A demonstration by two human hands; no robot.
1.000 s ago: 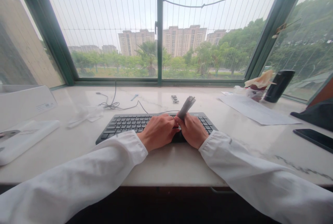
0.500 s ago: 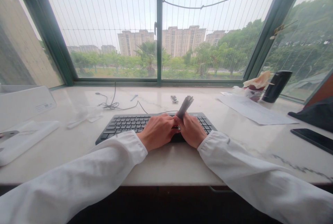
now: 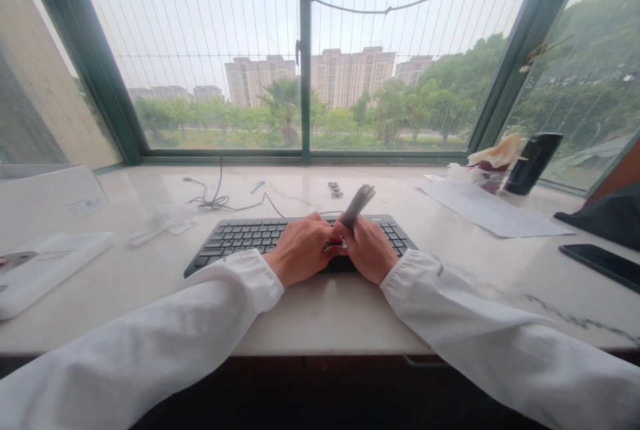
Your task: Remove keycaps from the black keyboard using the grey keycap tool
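Note:
A black keyboard point(image 3: 240, 238) lies on the pale marble windowsill desk point(image 3: 325, 310). Both my hands rest over its right half, close together and touching. My right hand point(image 3: 369, 250) is closed round a slim grey tool point(image 3: 357, 204) whose upper end sticks up and tilts away to the right. My left hand point(image 3: 303, 248) has its fingers curled down onto the keys beside the tool's lower end; what the fingertips pinch is hidden. Both arms wear white sleeves.
A tangled cable point(image 3: 215, 202) and a few small dark pieces point(image 3: 335, 189) lie behind the keyboard. White boxes point(image 3: 45, 263) sit at the left. Papers point(image 3: 490, 210), a dark cylinder point(image 3: 533, 163), and a black phone point(image 3: 600, 263) lie at the right.
My left hand's fingers have shifted slightly forward on the keys. The tool and right hand stay almost still.

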